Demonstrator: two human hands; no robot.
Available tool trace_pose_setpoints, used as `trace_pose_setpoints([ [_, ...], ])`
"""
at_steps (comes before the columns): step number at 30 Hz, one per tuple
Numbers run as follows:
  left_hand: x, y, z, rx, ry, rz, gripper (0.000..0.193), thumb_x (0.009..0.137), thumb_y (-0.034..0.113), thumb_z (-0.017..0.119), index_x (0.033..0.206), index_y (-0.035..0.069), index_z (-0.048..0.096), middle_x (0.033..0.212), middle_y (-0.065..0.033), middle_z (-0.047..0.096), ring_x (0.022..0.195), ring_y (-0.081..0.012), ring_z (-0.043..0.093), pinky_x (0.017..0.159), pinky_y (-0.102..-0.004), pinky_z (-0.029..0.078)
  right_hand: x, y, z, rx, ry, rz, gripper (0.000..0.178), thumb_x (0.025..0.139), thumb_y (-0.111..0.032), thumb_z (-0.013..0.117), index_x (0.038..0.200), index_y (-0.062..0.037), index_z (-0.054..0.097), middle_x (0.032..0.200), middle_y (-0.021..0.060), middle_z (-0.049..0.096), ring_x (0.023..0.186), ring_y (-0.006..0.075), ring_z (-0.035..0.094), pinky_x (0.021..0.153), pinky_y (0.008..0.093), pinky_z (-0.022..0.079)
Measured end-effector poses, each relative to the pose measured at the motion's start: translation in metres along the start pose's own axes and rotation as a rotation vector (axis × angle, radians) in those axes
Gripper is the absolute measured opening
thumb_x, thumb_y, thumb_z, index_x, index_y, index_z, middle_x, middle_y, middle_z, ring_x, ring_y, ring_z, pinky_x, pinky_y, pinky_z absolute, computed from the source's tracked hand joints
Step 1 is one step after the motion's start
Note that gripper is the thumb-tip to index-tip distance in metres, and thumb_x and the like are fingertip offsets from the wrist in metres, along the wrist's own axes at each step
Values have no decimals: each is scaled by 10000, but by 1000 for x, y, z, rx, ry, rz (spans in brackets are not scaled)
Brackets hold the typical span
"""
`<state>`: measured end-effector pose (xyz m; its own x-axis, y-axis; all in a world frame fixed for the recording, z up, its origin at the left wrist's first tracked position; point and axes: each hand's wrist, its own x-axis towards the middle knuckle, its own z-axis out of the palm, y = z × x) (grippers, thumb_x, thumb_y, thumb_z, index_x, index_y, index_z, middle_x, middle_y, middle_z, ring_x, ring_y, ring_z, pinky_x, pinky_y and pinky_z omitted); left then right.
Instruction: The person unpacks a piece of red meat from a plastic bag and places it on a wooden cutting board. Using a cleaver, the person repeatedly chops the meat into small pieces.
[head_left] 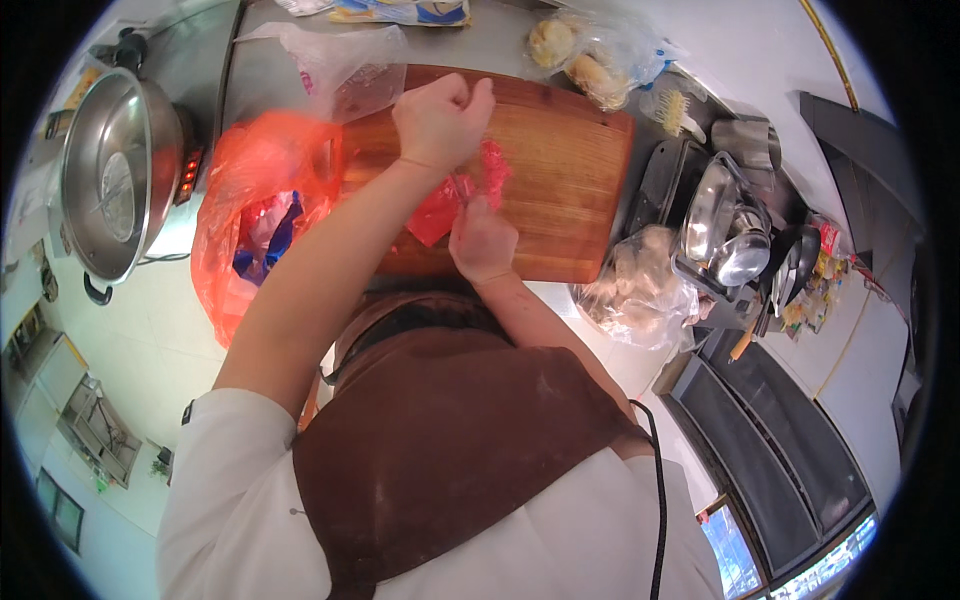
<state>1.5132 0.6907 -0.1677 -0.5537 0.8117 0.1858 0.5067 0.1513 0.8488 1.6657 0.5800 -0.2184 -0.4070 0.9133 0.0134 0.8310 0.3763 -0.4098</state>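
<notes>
Over the wooden cutting board [560,180] my left hand [438,122] is raised with its fingers closed. Whatever may be in it is hidden. Lower and a little to the right, my right hand [484,242] is closed in a pinch at a crumpled pink-red plastic piece [432,220] lying over the board. A small dark, narrow shape shows at the right fingertips, too unclear to name. An orange-red plastic bag [225,215] stands left of the board, with blue and pink wrappers inside. My left forearm crosses in front of part of the board.
At the far left a steel wok [115,170] sits on a cooker. A clear plastic bag [350,65] lies behind the board, and bagged buns [600,70] are at the back right. Steel containers [715,215] and another clear bag [640,290] crowd the right side.
</notes>
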Motion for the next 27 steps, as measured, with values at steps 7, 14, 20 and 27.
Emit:
trace_pose_setpoints([
  [7,-11,-19,-4,52,3,69,443,816,246,767,531,84,468,496,-116,507,444,-305,523,450,-407,416,2,7,4,-68,-72,-69,41,863,-94,566,845,-99,530,707,128,609,568,323,631,494,447,506],
  [14,-2,-49,13,27,-106,-146,412,830,240,758,564,52,504,519,-156,519,453,-330,496,482,-412,430,12,1,-3,-11,-304,91,105,882,-121,548,968,-75,511,822,170,667,672,391,680,564,520,525],
  [20,17,-49,3,-177,-369,-332,404,853,303,779,699,-6,570,597,-75,551,603,-123,522,579,-352,474,28,2,-22,-29,-426,178,206,941,-234,590,1028,-70,500,731,215,664,669,447,664,590,586,498],
  [27,-34,-57,-28,-299,-71,-225,252,892,209,742,1003,-10,682,912,-91,688,815,-176,637,751,-313,516,-2,10,-59,95,-377,286,201,964,-239,544,1050,-68,485,754,215,679,712,449,665,654,585,487],
])
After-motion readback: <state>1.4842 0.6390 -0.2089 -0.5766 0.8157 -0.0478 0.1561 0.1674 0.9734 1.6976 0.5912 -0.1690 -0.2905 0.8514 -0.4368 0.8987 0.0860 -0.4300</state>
